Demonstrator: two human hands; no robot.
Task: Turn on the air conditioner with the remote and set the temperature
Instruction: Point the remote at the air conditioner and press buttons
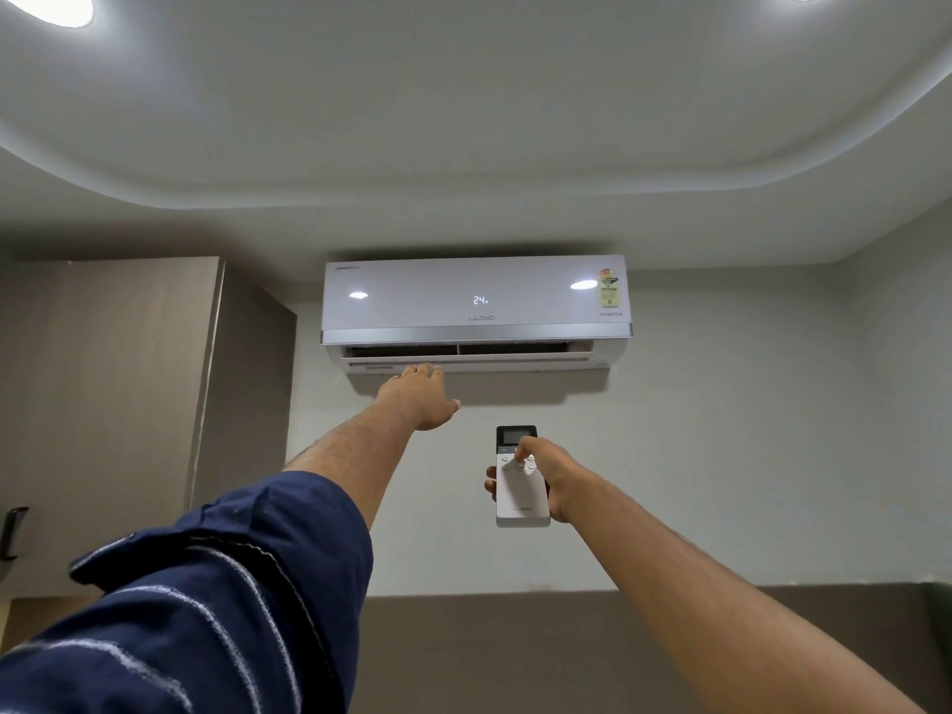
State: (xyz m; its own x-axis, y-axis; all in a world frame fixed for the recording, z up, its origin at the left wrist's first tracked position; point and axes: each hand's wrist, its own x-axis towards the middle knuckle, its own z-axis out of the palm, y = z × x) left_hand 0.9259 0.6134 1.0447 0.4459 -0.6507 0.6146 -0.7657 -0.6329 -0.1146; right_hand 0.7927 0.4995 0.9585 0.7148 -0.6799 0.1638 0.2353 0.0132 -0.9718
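A white split air conditioner (463, 296) hangs high on the wall, its display lit and reading 24, its lower flap open. My left hand (420, 396) is stretched up flat under the open flap, fingers apart, holding nothing. Lower and to the right, my right hand (546, 476) grips a white remote (521, 499) with a small dark screen at its top, pointed toward the unit. The thumb rests on the round buttons below the screen.
A tall brown wardrobe (118, 404) fills the left wall, with a dark handle at its lower left. A brown panel (515, 651) runs along the wall's bottom. Round ceiling lights (56, 7) shine above.
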